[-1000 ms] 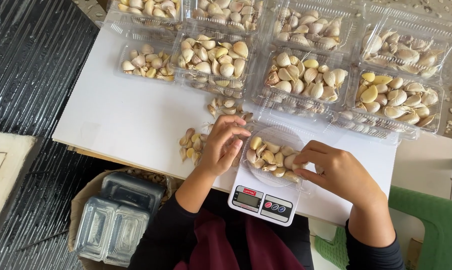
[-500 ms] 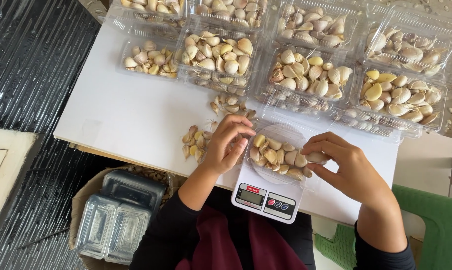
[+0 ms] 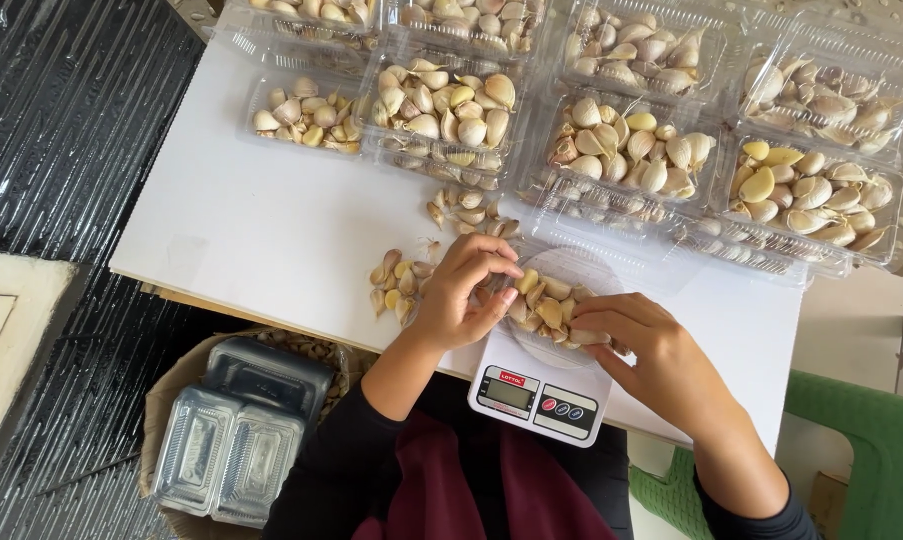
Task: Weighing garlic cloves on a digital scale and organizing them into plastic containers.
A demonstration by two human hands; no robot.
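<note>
A small white kitchen scale (image 3: 538,395) stands at the near edge of a white table (image 3: 261,220). On it sits a clear plastic tray (image 3: 581,268) of garlic cloves (image 3: 549,312). My left hand (image 3: 463,292) rests on the tray's left side, fingers curled among the cloves. My right hand (image 3: 639,350) is at the tray's right front, fingertips pinched on a clove. Whether the left fingers grip a clove I cannot tell.
Several clear trays filled with garlic cloves (image 3: 441,105) line the far side of the table. Loose cloves (image 3: 396,285) lie left of the scale. A basket with empty stacked clear trays (image 3: 233,440) stands below left. A green plastic chair (image 3: 871,450) is at the right.
Both hands have stayed at the tray on the scale, shifting slightly. The right fingers have closed in on the cloves at the tray's right front.
</note>
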